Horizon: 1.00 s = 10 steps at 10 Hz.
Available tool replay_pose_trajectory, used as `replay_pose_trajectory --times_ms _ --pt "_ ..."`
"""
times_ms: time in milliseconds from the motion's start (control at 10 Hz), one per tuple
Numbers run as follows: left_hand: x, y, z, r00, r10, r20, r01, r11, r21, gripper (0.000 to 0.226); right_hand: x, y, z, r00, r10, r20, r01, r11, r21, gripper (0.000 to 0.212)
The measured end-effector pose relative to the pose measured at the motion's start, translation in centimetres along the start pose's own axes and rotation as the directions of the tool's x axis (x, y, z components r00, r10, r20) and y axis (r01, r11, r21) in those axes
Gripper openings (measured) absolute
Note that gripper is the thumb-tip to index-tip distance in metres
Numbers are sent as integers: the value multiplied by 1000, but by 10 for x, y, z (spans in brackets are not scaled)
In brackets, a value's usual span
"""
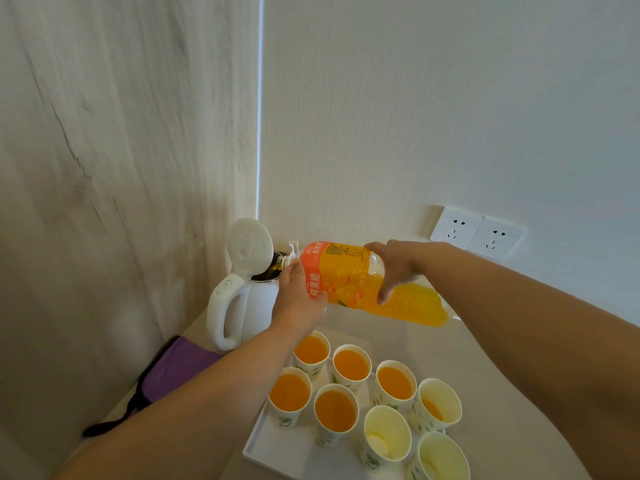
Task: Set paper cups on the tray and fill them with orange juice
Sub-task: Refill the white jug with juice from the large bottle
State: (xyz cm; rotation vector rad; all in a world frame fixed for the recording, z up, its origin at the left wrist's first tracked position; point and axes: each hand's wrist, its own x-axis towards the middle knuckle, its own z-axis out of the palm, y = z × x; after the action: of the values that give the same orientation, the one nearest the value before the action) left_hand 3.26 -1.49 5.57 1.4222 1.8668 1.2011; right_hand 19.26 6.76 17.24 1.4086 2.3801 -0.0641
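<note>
Five cups full, one part-filled, two empty (tray set); both hands' fingers wrap the tilted bottle.

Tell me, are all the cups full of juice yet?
Not yet. Eight cups stand on the tray. Five look full, one holds a little, two look empty. Both hands, left and right, hold the juice bottle tipped sideways over the kettle.
</note>
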Motion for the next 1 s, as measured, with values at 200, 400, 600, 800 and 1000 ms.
replay_pose_trajectory --times_ms 200,400,600,800,1000 --pt "2 -1 1 1000 0 -5 0 1000 9 73 0 -1 -1 1000 13 1 -13 1000 -10 116" --pt "3 -3 2 1000 2 -2 -2 1000 1 72 0 0 0 1000 9 -2 -9 1000 -3 115" --pt "4 -5 3 1000 0 -3 0 1000 -14 73 -1 -1 -2 1000 11 -7 -11 1000 -13 115" --pt "4 -6 3 1000 11 -4 -11 999 -31 73 0 -1 -1 1000 11 -5 -11 1000 -16 117" --pt "4 -4 2 1000 6 -6 -6 1000 -20 74 -2 -1 -2 1000 6 -9 -6 1000 -16 114"
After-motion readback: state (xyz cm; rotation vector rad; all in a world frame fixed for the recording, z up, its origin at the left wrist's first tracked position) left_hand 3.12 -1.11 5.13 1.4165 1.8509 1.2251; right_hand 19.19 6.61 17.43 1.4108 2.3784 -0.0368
